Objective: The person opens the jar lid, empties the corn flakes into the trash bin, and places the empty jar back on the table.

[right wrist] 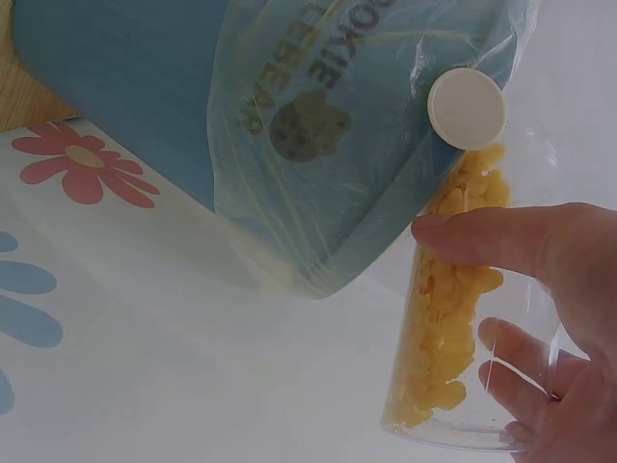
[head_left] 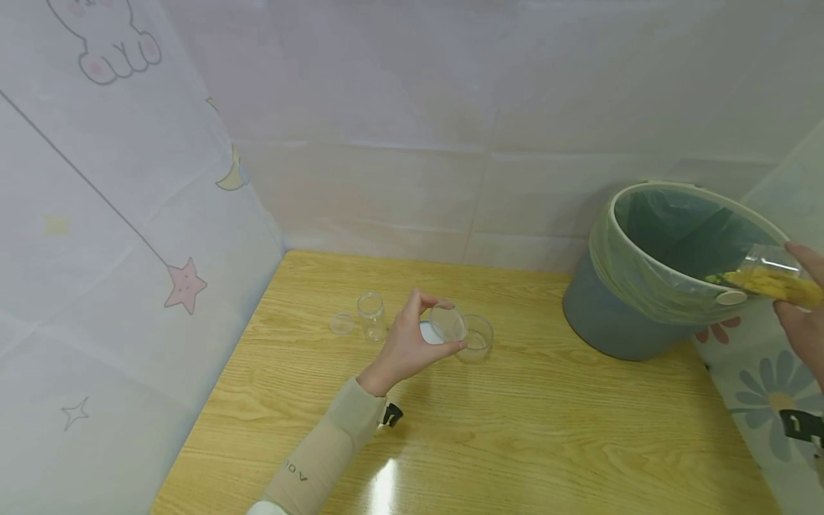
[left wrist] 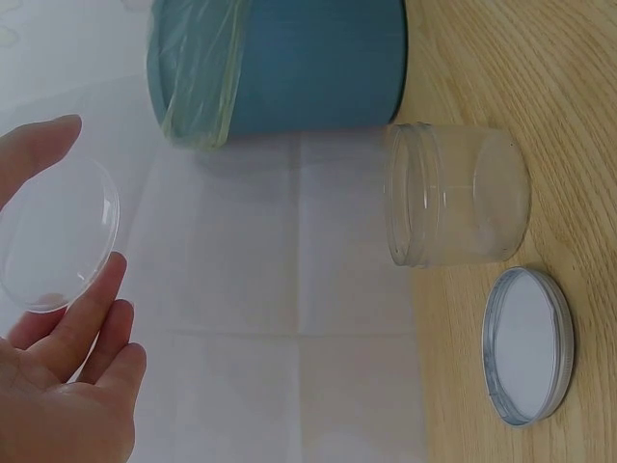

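My left hand (head_left: 405, 350) pinches a thin clear plastic disc (left wrist: 60, 236) by its edges, thumb on one side and fingers on the other. Just beyond it on the table stands an open clear jar (left wrist: 482, 198). A silver-rimmed lid with a white lining (left wrist: 525, 347) lies beside that jar. At the far right, my right hand (head_left: 805, 315) grips another clear jar (head_left: 769, 256), tipped nearly on its side with its mouth toward the bin. Yellow pieces (right wrist: 448, 318) lie along its lower wall, some near the mouth at the bin's rim.
The blue-grey bin (head_left: 595, 311) with a translucent liner (head_left: 634, 279) stands at the table's back right. A smaller clear jar (head_left: 372, 315) and a clear round lid (head_left: 342, 323) sit left on the wooden table (head_left: 515, 429). Printed cloth walls (head_left: 386, 193) border it.
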`<state>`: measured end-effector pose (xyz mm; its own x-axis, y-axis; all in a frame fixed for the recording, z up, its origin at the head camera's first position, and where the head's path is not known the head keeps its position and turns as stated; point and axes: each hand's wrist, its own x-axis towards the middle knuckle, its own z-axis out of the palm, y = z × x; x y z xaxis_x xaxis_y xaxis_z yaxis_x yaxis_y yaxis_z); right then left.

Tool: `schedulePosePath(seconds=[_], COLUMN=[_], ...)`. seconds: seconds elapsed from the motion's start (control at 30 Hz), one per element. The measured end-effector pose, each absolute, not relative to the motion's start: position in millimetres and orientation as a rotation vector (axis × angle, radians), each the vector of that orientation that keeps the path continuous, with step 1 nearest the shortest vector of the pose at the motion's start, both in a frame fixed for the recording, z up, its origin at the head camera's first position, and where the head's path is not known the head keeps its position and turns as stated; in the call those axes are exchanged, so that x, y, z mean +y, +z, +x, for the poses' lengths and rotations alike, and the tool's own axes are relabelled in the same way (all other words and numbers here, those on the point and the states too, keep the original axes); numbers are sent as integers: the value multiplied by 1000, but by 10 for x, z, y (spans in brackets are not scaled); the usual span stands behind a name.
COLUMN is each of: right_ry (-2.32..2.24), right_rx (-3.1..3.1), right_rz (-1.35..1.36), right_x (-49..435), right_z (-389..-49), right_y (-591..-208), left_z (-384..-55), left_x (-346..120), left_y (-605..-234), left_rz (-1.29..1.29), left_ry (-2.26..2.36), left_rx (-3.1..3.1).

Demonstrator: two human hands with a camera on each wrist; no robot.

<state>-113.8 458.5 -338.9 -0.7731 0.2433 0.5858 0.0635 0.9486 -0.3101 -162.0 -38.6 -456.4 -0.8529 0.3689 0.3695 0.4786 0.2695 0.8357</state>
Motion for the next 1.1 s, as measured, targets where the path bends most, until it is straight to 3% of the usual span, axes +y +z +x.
schedulePosePath(seconds=[1.1], right_ry=[373], right_rx=[-2443], right_rz=[-236], right_x=[4556], right_z=[-1157], right_y=[-3370], left_z=[-1621], left_x=[-378], left_y=[-4557], left_rz=[-817], left_ry=[-1656], left_rx=[-2425])
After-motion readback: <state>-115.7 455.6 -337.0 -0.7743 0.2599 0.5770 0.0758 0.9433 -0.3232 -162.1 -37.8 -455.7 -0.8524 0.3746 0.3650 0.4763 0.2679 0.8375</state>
